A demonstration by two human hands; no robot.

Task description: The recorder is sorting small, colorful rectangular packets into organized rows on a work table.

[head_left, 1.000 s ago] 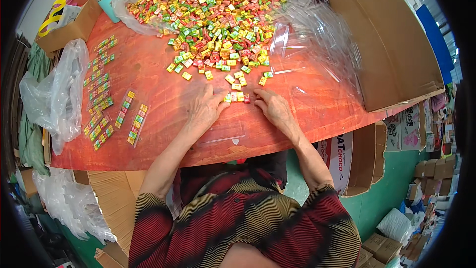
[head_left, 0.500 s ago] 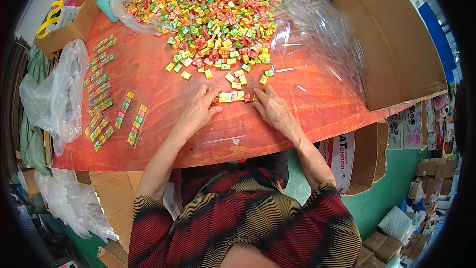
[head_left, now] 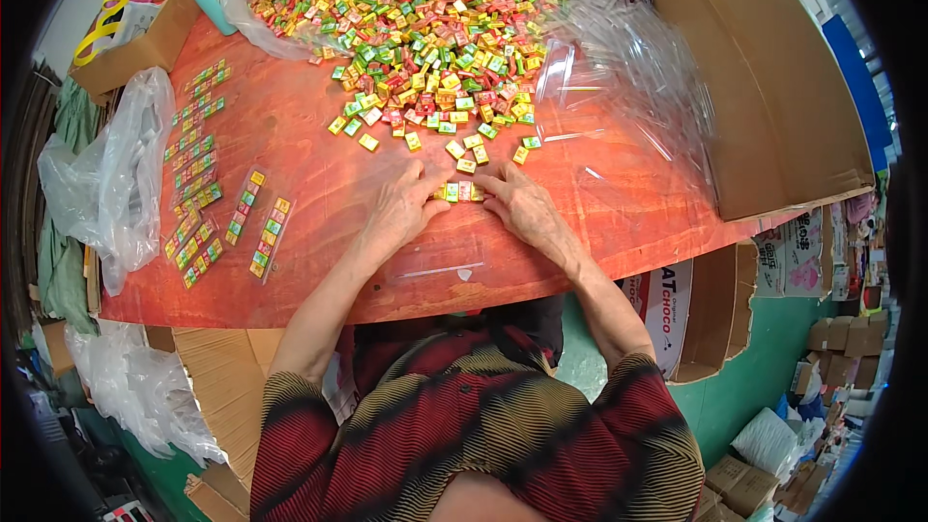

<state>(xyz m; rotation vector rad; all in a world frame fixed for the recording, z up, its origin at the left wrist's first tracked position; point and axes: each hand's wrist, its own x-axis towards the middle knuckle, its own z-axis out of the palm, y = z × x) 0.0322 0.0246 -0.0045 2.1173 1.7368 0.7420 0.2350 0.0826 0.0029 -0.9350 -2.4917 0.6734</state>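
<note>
The left hand [head_left: 401, 208] and right hand [head_left: 517, 205] pinch a short row of small coloured wrapped candies [head_left: 458, 191] between their fingertips on the red wooden tabletop [head_left: 319, 164], a loose heap of candies [head_left: 425, 19] just beyond.

Bright, even light falls from above, and the orange-red table [head_left: 319, 184] is evenly lit with only faint, soft shadows. Pale glare streaks the clear plastic sleeves [head_left: 628, 68] at upper right. The centre is sharp; fisheye distortion bends straight edges toward the rim, where a black vignette closes the corners.
</note>
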